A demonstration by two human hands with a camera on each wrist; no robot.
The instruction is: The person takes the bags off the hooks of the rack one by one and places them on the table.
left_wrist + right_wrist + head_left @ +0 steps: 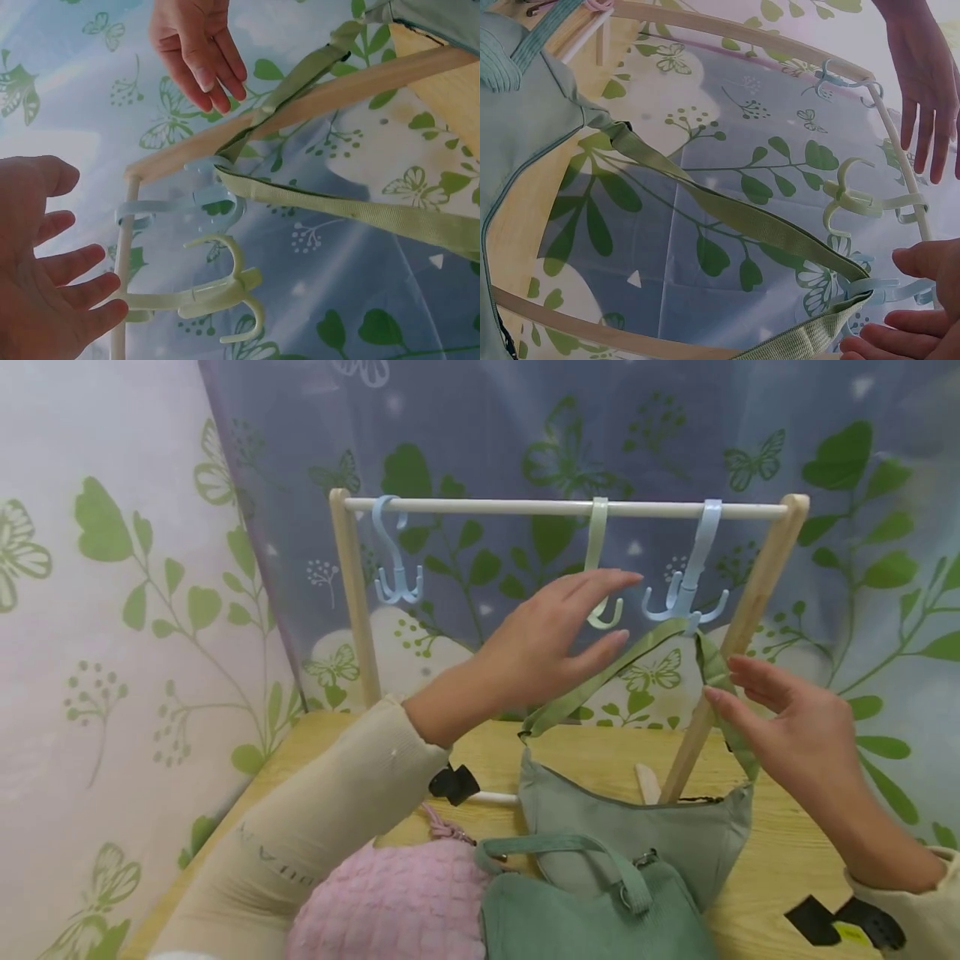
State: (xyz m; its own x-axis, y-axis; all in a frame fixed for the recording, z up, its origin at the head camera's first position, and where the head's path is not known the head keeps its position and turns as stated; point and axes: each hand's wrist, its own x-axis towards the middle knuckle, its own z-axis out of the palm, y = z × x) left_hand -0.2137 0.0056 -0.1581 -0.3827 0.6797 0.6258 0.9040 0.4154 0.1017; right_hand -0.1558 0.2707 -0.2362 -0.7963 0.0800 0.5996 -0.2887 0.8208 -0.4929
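A grey-green shoulder bag (637, 835) hangs by its olive strap (592, 689) from the right blue hook (684, 597) on the rack. In the head view my left hand (543, 635) is raised beside the light green hook (597, 539), left of the strap, its fingers extended and holding nothing. My right hand (798, 722) is at the strap's right side, thumb and fingers apart and not gripping it. The right wrist view shows the strap looped over the blue hook (874, 291), with the right hand (922, 322) close to it.
The rack has wooden legs (352, 602) and a white rail (480, 507). Another blue hook (397, 556) hangs at its left end. A pink puffy bag (397, 902) and a darker green bag (592, 914) lie in front on the wooden table (322, 735), overlapping the hanging bag's lower part.
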